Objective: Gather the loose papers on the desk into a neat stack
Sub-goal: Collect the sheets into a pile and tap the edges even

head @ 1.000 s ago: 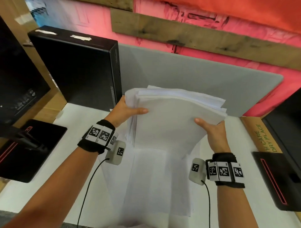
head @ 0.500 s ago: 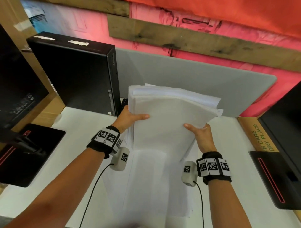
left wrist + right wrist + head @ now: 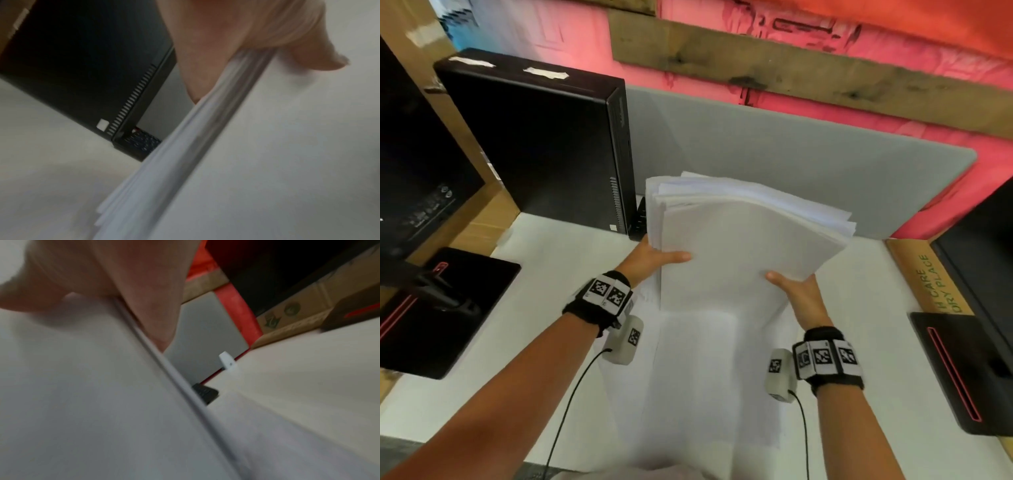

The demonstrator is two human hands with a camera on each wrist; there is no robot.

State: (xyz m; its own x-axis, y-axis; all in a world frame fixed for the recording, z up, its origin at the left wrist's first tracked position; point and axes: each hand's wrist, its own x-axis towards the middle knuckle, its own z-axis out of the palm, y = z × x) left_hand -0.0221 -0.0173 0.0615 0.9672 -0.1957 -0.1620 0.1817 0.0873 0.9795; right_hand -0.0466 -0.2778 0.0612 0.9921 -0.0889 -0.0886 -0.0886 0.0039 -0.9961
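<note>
**Between both hands: bundle gripped upright, edges not yet flush**

At the bundle's two side edges, the left hand (image 3: 654, 255) pinches the papers (image 3: 739, 246) with thumb across the near face and fingers behind; the left wrist view confirms the thumb pressed on the sheet edges. The right hand (image 3: 796, 296) clamps the opposite edge likewise.

Change noted: over the last second the hands have drawn closer together and the bundle has been brought lower and nearer the body, its face tipped toward the head camera. Judged, this is a squaring action in progress, bottom edge heading for the desk (image 3: 544, 267).

Condition: top edges at 12 o'clock remain fanned and staggered; side edges are also stepped. More sheets (image 3: 698, 377) lie flat at 6 o'clock, beneath the bundle, not yet collected.

Surroundings: black computer case (image 3: 544, 144) at 10 o'clock, grey divider panel (image 3: 791, 154) at 12 o'clock, cardboard box (image 3: 928, 274) at 3 o'clock.
</note>
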